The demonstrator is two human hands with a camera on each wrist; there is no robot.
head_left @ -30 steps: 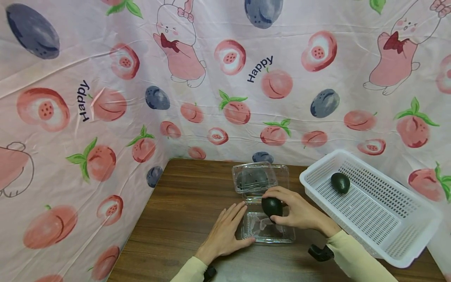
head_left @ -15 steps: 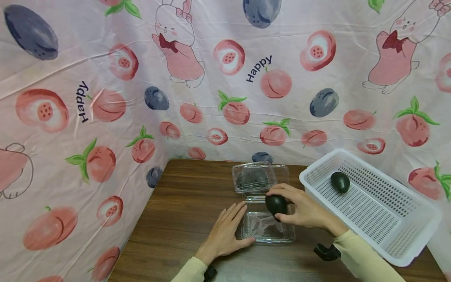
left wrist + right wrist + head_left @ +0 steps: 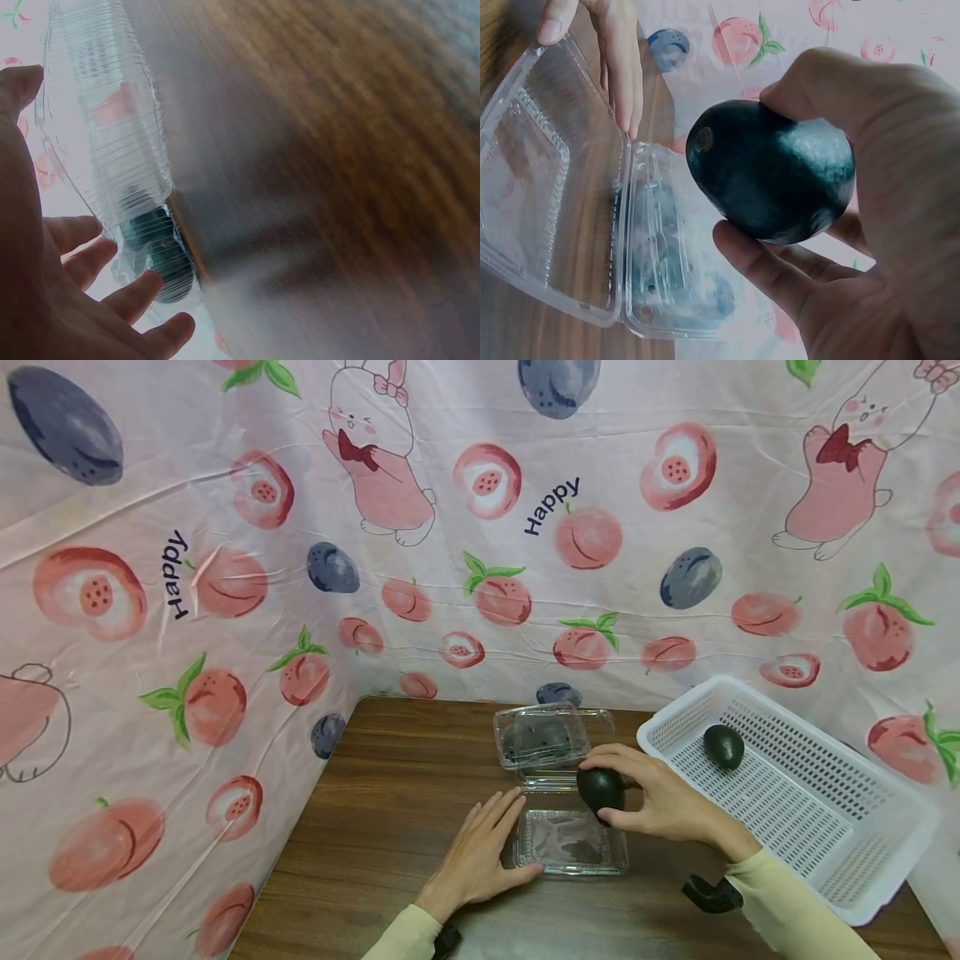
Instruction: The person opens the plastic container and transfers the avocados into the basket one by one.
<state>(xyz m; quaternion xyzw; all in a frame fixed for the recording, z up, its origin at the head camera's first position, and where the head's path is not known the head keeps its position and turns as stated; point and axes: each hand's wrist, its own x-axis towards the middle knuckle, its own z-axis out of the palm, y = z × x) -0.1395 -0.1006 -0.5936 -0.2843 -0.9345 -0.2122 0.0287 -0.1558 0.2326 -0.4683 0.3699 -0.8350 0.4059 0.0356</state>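
Observation:
My right hand (image 3: 663, 797) pinches a dark green avocado (image 3: 602, 789) between thumb and fingers, above the right side of an open clear plastic clamshell box (image 3: 562, 864). Up close in the right wrist view, the avocado (image 3: 772, 172) shows its stem scar and glossy skin. My left hand (image 3: 480, 852) lies with straight fingers along the box's left side, the thumb at its front left corner. Behind the open box sits a clear lidded box (image 3: 543, 739) with dark green fruit inside; that fruit (image 3: 161, 259) also shows through plastic in the left wrist view.
A white perforated basket (image 3: 795, 893) stands at the right, close to my right forearm, with one avocado (image 3: 723, 747) in its far left part. The brown wooden table (image 3: 375, 777) meets a fruit-printed cloth (image 3: 465, 568) at the back and left.
My right hand has shifted to the right with the avocado, from over the middle of the open box to its right side. The left hand stays in place.

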